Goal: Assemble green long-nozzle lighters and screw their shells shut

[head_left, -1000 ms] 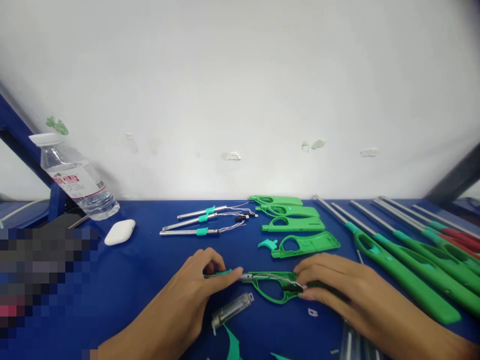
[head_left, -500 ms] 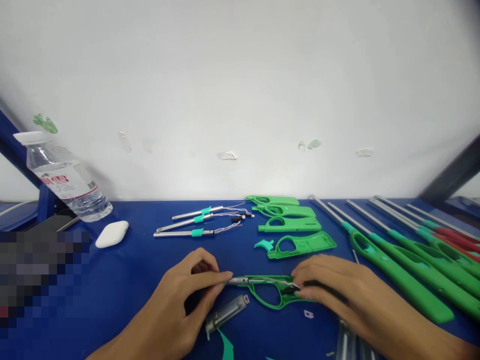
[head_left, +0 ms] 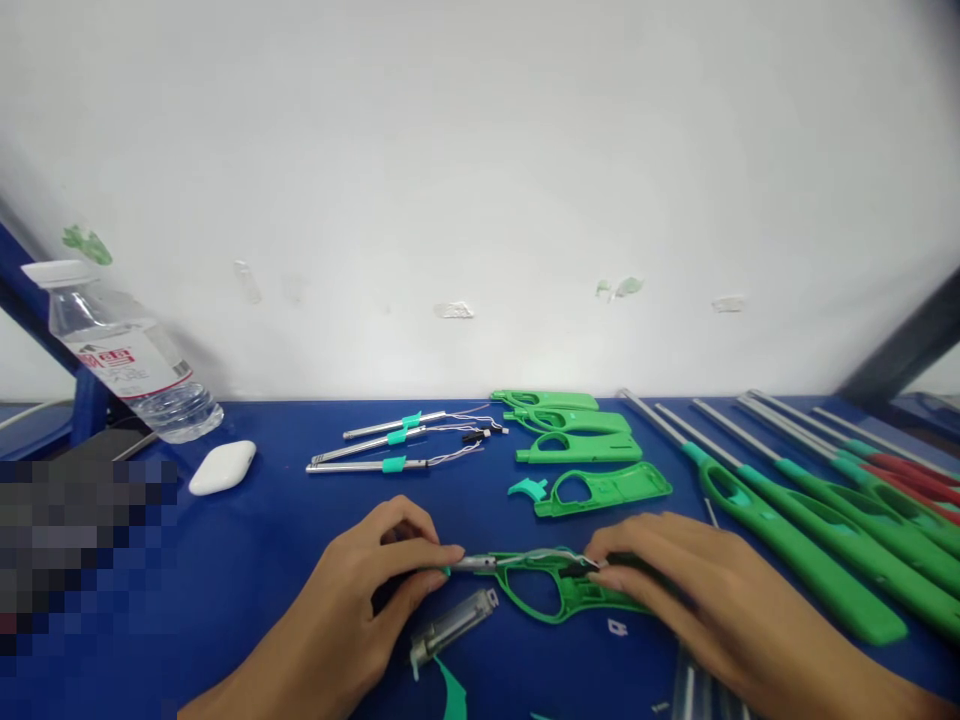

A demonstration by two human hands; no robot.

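Currently, left hand (head_left: 375,600): pinching a slim silver metal tube (head_left: 476,564) between thumb and fingers.
Right hand (head_left: 675,580): gripping the rear of a hollow green plastic handle shell (head_left: 592,597).
Handle shell: sitting between both hands, over the flat blue tabletop (head_left: 262,560).

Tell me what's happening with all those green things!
Someone at a blue table is handling an open green lighter shell. The left-hand grip pinches a metal tube at the shell's narrow end; the right-hand grip is on the shell's wide end, beside the tube's wires. A clear fuel tank lies nearby, not in the shell. More green shells lie farther back, and long green lighters to the right.
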